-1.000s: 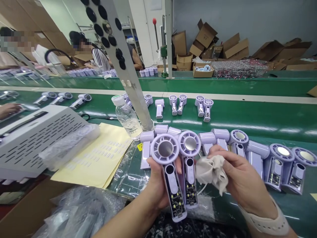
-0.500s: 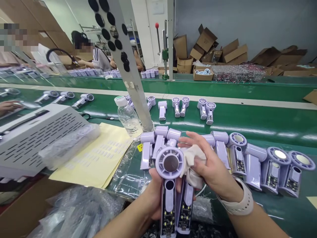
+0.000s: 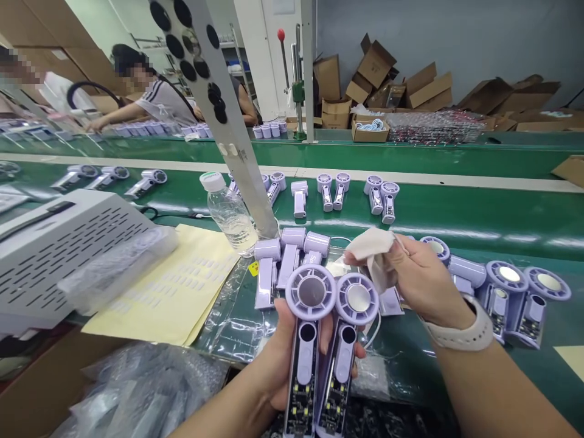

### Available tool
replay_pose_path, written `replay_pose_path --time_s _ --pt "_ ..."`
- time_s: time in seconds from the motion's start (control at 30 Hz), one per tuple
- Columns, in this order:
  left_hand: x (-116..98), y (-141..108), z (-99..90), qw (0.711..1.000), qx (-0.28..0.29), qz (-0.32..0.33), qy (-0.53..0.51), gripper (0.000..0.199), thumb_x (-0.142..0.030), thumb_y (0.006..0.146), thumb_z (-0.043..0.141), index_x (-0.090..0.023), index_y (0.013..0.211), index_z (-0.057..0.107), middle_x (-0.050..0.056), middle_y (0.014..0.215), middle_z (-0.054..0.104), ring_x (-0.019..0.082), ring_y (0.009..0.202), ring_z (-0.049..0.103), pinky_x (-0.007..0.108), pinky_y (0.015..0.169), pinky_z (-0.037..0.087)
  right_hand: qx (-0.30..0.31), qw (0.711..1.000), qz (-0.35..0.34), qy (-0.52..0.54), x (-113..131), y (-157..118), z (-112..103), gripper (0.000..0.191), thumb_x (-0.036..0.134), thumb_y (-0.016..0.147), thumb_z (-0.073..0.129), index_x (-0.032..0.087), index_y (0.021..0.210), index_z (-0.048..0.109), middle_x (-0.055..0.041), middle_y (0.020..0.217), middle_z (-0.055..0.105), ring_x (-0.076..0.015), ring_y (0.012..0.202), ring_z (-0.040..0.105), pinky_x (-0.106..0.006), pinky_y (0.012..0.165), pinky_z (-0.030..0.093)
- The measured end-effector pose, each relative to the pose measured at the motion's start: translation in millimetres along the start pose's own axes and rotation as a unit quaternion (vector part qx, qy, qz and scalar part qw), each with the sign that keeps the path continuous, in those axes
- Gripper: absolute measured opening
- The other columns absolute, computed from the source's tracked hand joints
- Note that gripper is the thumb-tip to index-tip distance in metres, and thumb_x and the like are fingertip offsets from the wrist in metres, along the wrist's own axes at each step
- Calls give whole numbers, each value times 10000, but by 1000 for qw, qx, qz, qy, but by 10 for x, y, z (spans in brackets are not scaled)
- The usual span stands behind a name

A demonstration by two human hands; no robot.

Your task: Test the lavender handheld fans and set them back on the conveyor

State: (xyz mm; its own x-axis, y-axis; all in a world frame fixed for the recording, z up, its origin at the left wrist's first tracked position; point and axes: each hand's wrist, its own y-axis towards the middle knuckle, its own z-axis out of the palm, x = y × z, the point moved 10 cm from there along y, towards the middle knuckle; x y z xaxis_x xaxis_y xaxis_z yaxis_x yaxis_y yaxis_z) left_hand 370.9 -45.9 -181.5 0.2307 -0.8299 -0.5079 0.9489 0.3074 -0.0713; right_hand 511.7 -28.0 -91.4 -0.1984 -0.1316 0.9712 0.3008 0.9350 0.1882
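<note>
Beyond the fingers (image 3: 404, 254) I see a long green worktable (image 3: 469, 210), then a plain grey wall (image 3: 438, 36); farther left, probably metal shelving (image 3: 229, 45), blurred.

From my head, the only camera looks forward and down: my left hand (image 3: 272, 365) and right hand (image 3: 426, 283) nearer than the bottle (image 3: 231, 220), cartons (image 3: 376, 62) far beyond it.

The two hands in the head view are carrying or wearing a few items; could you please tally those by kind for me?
Lavender fans in the left hand: 2
Pale cloth in the right hand: 1
Pale wristband on the right wrist: 1
Total: 4
</note>
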Motion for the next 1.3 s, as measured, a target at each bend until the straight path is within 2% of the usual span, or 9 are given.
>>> replay_pose_path --time_s 0.17,0.27,0.43,0.57,0.8,0.9,1.0,1.2,1.3 --pt "282 -229 -161 985 -89 -150 -3 941 -978 581 534 -96 842 733 189 938 774 225 763 742 276 703 562 342 937 -62 13 311 60 761 418 419 958 640 280 1350 683 -48 1305 730 -244 1181 684 -402 1006 536" --pt "325 -300 -262 979 -106 -175 9 896 -920 691 546 -85 927 771 178 940 783 213 754 752 261 684 560 420 906 -54 -4 307 19 1005 409 318 857 749 250 1259 730 -36 1177 772 -227 1074 722 -347 936 562" --pt "286 -235 -385 980 -113 -165 9 802 -821 855 470 -91 1000 769 159 858 782 210 717 750 267 658 561 327 938 -67 -88 248 83 1044 185 390 868 740 253 988 773 -8 943 775 -214 873 718 -297 762 543" --pt "169 -150 -371 988 -97 -115 32 768 -876 778 503 -131 745 686 170 871 770 224 709 723 288 633 561 187 966 -70 -163 134 258 811 488 523 1046 422 211 823 723 -36 769 721 -211 722 665 -341 723 510" --pt "-293 -178 -224 986 -84 49 134 737 -890 680 595 -156 718 658 115 821 737 203 715 676 287 702 544 -131 982 -2 -137 -292 8 12 667 567 939 635 269 1510 463 -138 1592 451 -335 1506 347 -594 1244 213" --pt "-618 -249 -15 940 -94 135 299 512 -622 759 782 -169 995 747 66 812 718 207 773 648 305 795 520 -1 997 46 65 -472 -304 320 683 530 919 692 317 1524 455 -114 1555 513 -307 1456 449 -551 1208 338" --pt "-686 -158 113 914 -82 128 375 501 -455 671 906 -165 1045 741 60 804 710 234 786 625 336 779 508 129 956 105 240 -463 -570 566 644 464 825 830 278 1400 610 -116 1356 682 -296 1287 620 -481 1122 467" --pt "-549 191 -126 936 -209 114 258 494 -650 808 719 -165 900 708 58 859 680 209 809 624 354 803 525 -7 937 114 331 -470 -695 84 552 390 716 931 268 1211 721 -81 1261 713 -261 1124 674 -374 913 584" --pt "-318 320 -71 964 -187 60 182 587 -734 771 694 -166 917 667 44 845 639 181 752 611 334 730 536 -53 932 98 345 -509 -766 -24 425 395 800 866 290 1184 719 -53 1183 721 -224 1051 670 -321 843 581"
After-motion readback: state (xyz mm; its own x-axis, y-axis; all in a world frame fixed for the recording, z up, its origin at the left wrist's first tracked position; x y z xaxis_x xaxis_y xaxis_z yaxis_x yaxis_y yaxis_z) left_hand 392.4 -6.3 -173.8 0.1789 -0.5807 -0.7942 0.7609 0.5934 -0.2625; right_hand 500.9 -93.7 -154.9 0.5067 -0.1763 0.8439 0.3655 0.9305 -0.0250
